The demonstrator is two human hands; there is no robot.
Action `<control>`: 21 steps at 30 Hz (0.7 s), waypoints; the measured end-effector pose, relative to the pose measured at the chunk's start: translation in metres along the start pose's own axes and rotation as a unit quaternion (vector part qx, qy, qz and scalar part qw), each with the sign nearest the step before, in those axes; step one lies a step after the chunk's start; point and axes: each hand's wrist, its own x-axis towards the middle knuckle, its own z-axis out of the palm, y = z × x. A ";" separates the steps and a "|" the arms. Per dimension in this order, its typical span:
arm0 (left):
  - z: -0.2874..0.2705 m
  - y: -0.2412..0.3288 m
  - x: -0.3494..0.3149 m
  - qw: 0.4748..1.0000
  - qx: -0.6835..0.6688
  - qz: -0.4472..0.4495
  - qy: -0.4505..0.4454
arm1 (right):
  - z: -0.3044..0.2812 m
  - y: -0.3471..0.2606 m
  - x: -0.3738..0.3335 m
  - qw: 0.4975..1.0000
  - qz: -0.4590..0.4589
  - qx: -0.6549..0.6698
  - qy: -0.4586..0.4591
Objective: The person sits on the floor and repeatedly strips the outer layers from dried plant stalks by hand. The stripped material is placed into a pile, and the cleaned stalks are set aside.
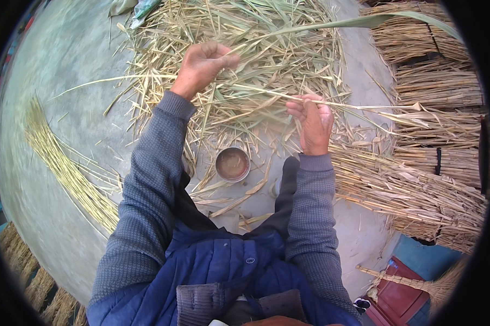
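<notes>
My left hand [206, 66] is closed in a pinch on the base of a long green leaf blade [321, 25], which stretches away to the upper right. A thin pale stalk [111, 80] runs out left from behind that wrist; whether the hand holds it too is hidden. Lower and to the right, my right hand [313, 120] has its thumb and fingers closed round a dry reed stalk [353, 105]. This stalk lies roughly level, its leafy end pointing right. Beneath both hands spreads a heap of stripped leaves [272, 62], green and straw-coloured.
A metal bowl [233, 164] with a reddish-brown inside stands between my feet. Stacked reed bundles [438, 87] line the right side, with loose reeds [402, 182] in front. On the left, a sheaf of thin stalks [65, 157] lies on the grey floor [44, 70].
</notes>
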 end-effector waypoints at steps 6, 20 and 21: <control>-0.050 -0.013 0.001 0.930 0.328 0.052 0.156 | -0.013 -0.007 0.002 0.999 -0.001 -0.039 0.033; 0.021 0.017 -0.020 0.948 0.258 0.062 -0.174 | 0.002 -0.007 0.004 1.000 0.003 0.008 -0.005; 0.023 0.018 -0.020 0.950 0.245 0.076 -0.177 | 0.006 -0.005 0.003 1.000 0.011 0.017 -0.022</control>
